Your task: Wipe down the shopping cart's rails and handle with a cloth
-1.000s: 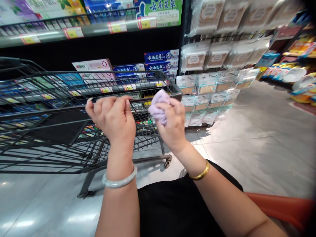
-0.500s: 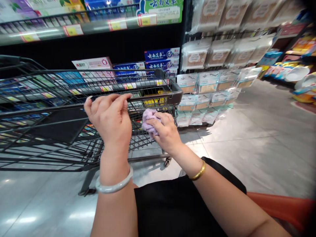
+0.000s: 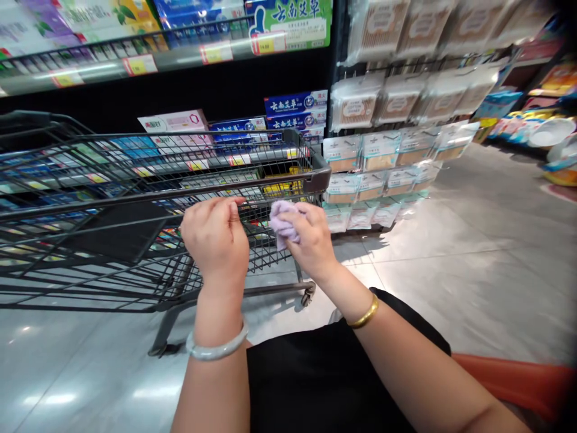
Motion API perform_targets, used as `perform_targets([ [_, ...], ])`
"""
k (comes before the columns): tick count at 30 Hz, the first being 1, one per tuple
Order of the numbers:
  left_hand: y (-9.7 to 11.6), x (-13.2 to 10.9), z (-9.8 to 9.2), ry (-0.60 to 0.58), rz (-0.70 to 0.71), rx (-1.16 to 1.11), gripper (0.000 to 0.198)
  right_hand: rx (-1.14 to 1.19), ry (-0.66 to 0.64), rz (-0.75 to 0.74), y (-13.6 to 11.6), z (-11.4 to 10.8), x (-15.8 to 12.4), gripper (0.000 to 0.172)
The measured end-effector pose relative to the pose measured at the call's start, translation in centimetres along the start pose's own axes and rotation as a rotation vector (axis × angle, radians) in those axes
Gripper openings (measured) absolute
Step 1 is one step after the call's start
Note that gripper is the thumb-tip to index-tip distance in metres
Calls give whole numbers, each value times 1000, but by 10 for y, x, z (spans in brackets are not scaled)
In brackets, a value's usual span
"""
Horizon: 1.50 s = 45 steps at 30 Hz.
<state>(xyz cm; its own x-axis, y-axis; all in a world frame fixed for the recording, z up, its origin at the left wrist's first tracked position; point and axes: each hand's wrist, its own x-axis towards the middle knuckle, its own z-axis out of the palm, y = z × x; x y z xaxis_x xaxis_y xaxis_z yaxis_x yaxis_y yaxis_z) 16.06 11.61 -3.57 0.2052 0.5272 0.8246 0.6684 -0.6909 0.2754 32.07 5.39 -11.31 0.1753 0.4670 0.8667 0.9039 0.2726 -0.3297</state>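
A crumpled light-purple cloth is bunched in my right hand, whose fingers are closed around it. My left hand is beside it, curled with its back toward me and the thumb against the index finger. Its palm side is hidden, so I cannot tell whether anything is inside. Just above both hands runs the dark bar of a grey wire shopping cart. The left fingertips appear just below that bar; contact with the cart's wires is unclear.
Behind the cart, shelves hold blue toothpaste boxes and a pink-and-white box. Bagged cotton swabs hang on hooks to the right. A cart wheel rests on the tiled floor. Something red-orange is at lower right.
My left hand has come off the cart's bar, moving down and right, and its fingers are more curled. My right hand has shifted slightly right with the cloth.
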Motion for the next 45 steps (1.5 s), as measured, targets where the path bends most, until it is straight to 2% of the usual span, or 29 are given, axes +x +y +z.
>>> perform_targets([
  [3, -1, -2, 2, 7, -31, 34, 31, -23, 41, 73, -1, -1, 0, 40],
  [7, -1, -2, 3, 3, -13, 53, 32, 1, -102, -43, -6, 2, -3, 38],
  [9, -1, -1, 4, -7, -2, 29, 34, 13, -55, -69, -4, 1, -3, 35],
  [11, -2, -1, 5, -9, 6, 0, 35, -1, 57, -17, 1, -1, -1, 33],
  [13, -3, 0, 6, -5, 9, -11, 36, -30, 112, 60, 4, -2, -1, 35],
  [15, -4, 0, 8, 1, 13, -13, 36, -43, 52, 78, 3, 2, -4, 37],
  [19, -7, -2, 9, 8, 40, -14, 37, -35, -174, -39, -4, 9, -13, 43],
  [21, -8, -2, 8, 16, 55, -16, 37, -27, -141, -30, -2, 7, -12, 43],
  [25, -6, -3, 5, 45, 64, -31, 37, -39, 26, 117, 8, -2, -8, 36],
  [27, -2, -3, 3, 47, 53, -19, 36, -39, -14, 137, 7, -2, -10, 36],
  [31, 3, -6, 1, 1, 11, 18, 34, -9, -214, 37, -1, 2, -17, 43],
  [33, 3, -8, 1, -27, -9, 28, 34, -5, -198, 37, 1, 0, -15, 41],
  [37, -1, -9, 1, -32, -56, 69, 34, -4, -68, 151, 11, -5, -10, 37],
  [42, -8, -9, 1, -42, -65, 181, 38, -14, -246, 103, 2, 1, -18, 45],
  [45, -14, -15, 2, -115, -30, 201, 35, -4, -227, 66, 3, 1, -18, 42],
])
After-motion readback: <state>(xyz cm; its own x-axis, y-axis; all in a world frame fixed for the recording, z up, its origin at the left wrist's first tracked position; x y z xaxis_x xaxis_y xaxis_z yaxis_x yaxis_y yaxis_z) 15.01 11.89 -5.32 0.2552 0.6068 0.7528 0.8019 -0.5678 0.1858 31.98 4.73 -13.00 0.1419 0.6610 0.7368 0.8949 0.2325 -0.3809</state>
